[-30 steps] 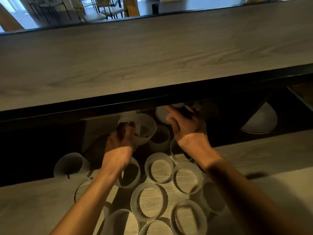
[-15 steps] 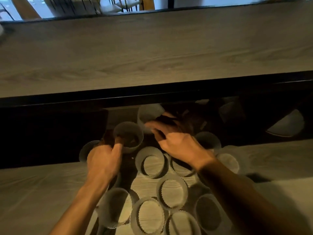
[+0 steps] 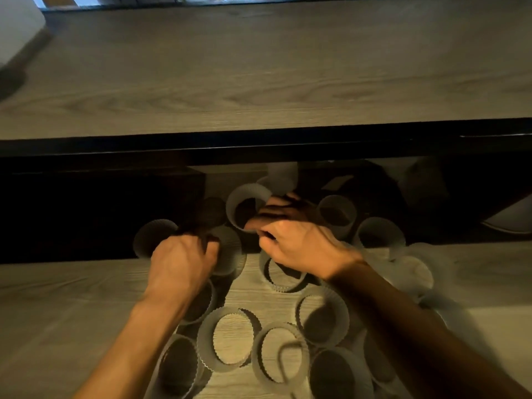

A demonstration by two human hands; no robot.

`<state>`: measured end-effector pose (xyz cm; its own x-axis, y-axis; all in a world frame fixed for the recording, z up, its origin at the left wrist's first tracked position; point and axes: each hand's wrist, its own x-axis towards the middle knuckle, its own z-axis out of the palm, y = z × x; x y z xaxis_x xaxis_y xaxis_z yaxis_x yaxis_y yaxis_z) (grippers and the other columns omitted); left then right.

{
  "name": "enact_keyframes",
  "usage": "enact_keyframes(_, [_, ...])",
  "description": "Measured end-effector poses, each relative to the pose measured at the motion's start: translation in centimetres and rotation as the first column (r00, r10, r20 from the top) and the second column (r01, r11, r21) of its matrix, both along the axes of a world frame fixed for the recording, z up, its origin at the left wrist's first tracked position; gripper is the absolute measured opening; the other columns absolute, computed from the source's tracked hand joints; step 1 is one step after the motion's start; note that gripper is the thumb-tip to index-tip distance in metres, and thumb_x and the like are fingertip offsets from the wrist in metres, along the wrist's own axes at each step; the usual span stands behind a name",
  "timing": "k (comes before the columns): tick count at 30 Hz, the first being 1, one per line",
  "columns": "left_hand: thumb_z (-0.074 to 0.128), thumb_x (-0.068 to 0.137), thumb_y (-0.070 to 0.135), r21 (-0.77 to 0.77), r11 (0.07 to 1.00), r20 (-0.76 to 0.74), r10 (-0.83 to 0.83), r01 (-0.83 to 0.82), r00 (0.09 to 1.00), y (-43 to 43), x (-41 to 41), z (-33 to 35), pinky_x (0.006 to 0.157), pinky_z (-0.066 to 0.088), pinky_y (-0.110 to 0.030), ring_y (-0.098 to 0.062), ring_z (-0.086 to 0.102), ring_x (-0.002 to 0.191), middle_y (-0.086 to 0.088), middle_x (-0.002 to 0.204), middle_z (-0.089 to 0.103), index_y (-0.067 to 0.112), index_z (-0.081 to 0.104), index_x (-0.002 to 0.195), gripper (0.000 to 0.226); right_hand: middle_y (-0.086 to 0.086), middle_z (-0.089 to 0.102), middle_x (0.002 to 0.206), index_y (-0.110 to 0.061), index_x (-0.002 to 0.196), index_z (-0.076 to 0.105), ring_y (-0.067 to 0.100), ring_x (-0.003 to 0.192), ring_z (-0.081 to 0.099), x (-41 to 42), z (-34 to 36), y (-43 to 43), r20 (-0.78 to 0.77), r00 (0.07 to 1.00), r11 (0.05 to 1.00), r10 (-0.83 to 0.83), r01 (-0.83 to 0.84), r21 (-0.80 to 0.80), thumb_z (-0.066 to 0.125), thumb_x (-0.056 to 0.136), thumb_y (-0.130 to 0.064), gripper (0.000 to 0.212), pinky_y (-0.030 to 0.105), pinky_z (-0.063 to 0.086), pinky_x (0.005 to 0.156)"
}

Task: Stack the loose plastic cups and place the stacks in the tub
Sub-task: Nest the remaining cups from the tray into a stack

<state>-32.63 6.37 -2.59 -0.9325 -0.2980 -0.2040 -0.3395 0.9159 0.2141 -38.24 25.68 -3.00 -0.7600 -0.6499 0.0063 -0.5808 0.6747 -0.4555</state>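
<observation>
Upper half of frame is filled by a wooden top (image 3: 259,67). Below it, loose cups (image 3: 233,338) are carried on the bench (image 3: 57,312), scattered mouth-up across lower centre, some back in shadow. Left hand (image 3: 181,263), centre left, is curled round a fluted cup (image 3: 230,250); exact hold is lost in the dim light. Rim of a tilted cup (image 3: 244,203) is pinched by right hand (image 3: 299,246), centre. Tub not made out. Cups are judged light, thin-walled, springy and easily crushed. They are best taken lightly at rim or wall.
</observation>
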Motion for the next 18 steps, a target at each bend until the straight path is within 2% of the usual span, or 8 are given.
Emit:
enact_keyframes(3, [0.045, 0.102, 0.042, -0.041, 0.999, 0.014, 0.003, -0.003, 1.0, -0.4, -0.2, -0.1, 0.08, 0.054, -0.04, -0.027, 0.065, 0.079, -0.01, 0.08, 0.067, 0.01, 0.068, 0.085, 0.043, -0.005, 0.054, 0.122, -0.026, 0.133, 0.062, 0.008, 0.112, 0.047, 0.2, 0.5, -0.4, -0.004, 1.0, 1.0, -0.011, 0.011, -0.028, 0.048, 0.102, -0.027, 0.034, 0.019, 0.031, 0.101])
enact_keyframes(5, [0.048, 0.102, 0.041, -0.028, 0.999, 0.036, 0.031, -0.03, 0.999, -0.6, -0.5, -0.2, 0.085, 0.053, -0.04, -0.028, 0.066, 0.085, -0.013, 0.087, 0.068, 0.006, 0.069, 0.092, 0.042, -0.016, 0.049, 0.092, -0.024, 0.116, 0.067, 0.002, 0.083, 0.045, 0.4, 0.6, -0.5, -0.006, 1.0, 1.0, -0.025, 0.025, 0.01, 0.048, 0.102, -0.028, 0.024, 0.005, 0.024, 0.079])
enact_keyframes(7, [0.051, 0.101, 0.042, -0.064, 0.997, 0.058, 0.037, -0.033, 0.998, -0.7, -0.7, -0.3, 0.089, 0.051, -0.038, -0.028, 0.065, 0.095, -0.015, 0.098, 0.068, 0.005, 0.069, 0.1, 0.041, -0.019, 0.038, 0.076, -0.027, 0.094, 0.059, -0.003, 0.067, 0.041, 0.7, 0.8, -0.6, 0.047, 0.997, 0.997, -0.053, 0.051, 0.055, 0.048, 0.102, -0.03, 0.014, 0.004, 0.029, 0.066])
enact_keyframes(10, [0.059, 0.097, 0.04, -0.062, 0.997, 0.047, 0.037, -0.034, 0.998, -1.1, -0.9, -0.5, 0.092, 0.05, -0.037, -0.029, 0.064, 0.101, -0.014, 0.106, 0.068, 0.007, 0.069, 0.111, 0.037, -0.015, 0.047, 0.082, -0.027, 0.095, 0.055, 0.002, 0.068, 0.045, 0.6, 0.3, -0.7, 0.089, 0.995, 0.996, -0.038, 0.03, 0.086, 0.046, 0.1, -0.03, 0.011, 0.012, 0.035, 0.061])
enact_keyframes(12, [0.062, 0.096, 0.037, -0.025, 0.999, 0.04, 0.04, -0.039, 0.998, -1.6, -1.0, -0.5, 0.093, 0.051, -0.038, -0.028, 0.065, 0.1, -0.014, 0.106, 0.069, 0.009, 0.069, 0.115, 0.035, -0.01, 0.06, 0.1, -0.028, 0.112, 0.062, 0.006, 0.078, 0.049, 0.3, 0.1, -0.8, 0.164, 0.985, 0.988, -0.059, 0.035, 0.148, 0.043, 0.102, -0.036, 0.023, 0.013, 0.036, 0.063])
enact_keyframes(14, [0.062, 0.095, 0.037, -0.023, 0.999, 0.05, 0.035, -0.034, 0.998, -1.9, -0.9, -0.4, 0.093, 0.052, -0.037, -0.026, 0.065, 0.1, -0.012, 0.107, 0.069, 0.012, 0.069, 0.118, 0.034, -0.008, 0.062, 0.117, -0.036, 0.126, 0.059, 0.008, 0.091, 0.051, 0.2, 0.1, -1.0, 0.279, 0.958, 0.986, -0.073, 0.026, 0.167, 0.04, 0.104, -0.043, 0.03, 0.014, 0.034, 0.066])
enact_keyframes(16, [0.063, 0.094, 0.037, -0.003, 0.999, 0.034, 0.041, -0.04, 0.999, -2.0, -0.9, -0.3, 0.093, 0.051, -0.037, -0.027, 0.064, 0.102, -0.012, 0.109, 0.068, 0.012, 0.069, 0.119, 0.036, -0.009, 0.061, 0.119, -0.037, 0.127, 0.058, 0.007, 0.094, 0.053, 0.3, -0.1, -1.1, 0.316, 0.947, 0.986, -0.058, 0.004, 0.17, 0.04, 0.104, -0.049, 0.032, 0.012, 0.033, 0.069])
enact_keyframes(18, [0.06, 0.096, 0.035, 0.02, 0.999, 0.033, 0.049, -0.05, 0.998, -1.8, -0.8, 0.1, 0.091, 0.051, -0.037, -0.025, 0.065, 0.095, -0.01, 0.1, 0.068, 0.01, 0.068, 0.114, 0.032, -0.009, 0.061, 0.107, -0.037, 0.117, 0.059, 0.005, 0.089, 0.055, 0.0, -0.2, -0.8, 0.348, 0.931, 0.986, -0.107, 0.054, 0.159, 0.04, 0.101, -0.058, 0.033, 0.018, 0.041, 0.073])
